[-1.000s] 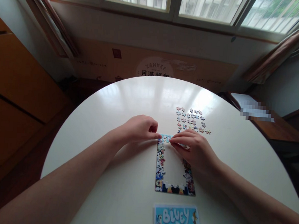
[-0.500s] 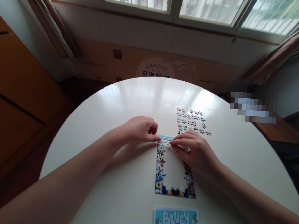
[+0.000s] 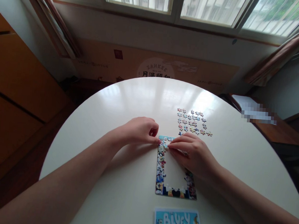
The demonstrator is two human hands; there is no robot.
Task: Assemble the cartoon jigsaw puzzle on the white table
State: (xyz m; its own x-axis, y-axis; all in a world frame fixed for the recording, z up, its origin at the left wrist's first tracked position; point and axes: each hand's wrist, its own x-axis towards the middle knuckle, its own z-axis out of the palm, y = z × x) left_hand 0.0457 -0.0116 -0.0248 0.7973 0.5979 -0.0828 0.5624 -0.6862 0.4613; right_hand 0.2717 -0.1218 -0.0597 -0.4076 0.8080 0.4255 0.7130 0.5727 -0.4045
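Blue card (image 3: 176,223) reading BLUEY lies nearest me, cut off by the bottom of the frame; just above it on the white surface (image 3: 112,198) sits the puzzle border (image 3: 159,177), low and a little right of centre; its left, bottom and visible right sides look joined, and its sky-blue top edge runs to where my right grip (image 3: 196,149) hides the corner, so I cannot tell whether that corner is closed; the white shows through inside it, so I judge the rim largely done and the middle mostly left. My right grip is pinched on what looks like a pale blue piece (image 3: 166,146), just inside the upper left of the border; whether it is seated is too small to tell; my left grip (image 3: 141,130) has its fingers curled and its thumb touching the upper left corner, and I cannot tell whether it clasps or only steadies it. Beyond, right of centre, loose pieces (image 3: 202,132) lie in rough rows, a good many unplaced; past the surface, a printed panel (image 3: 204,66) stands below the window (image 3: 210,8) at the top of the frame.
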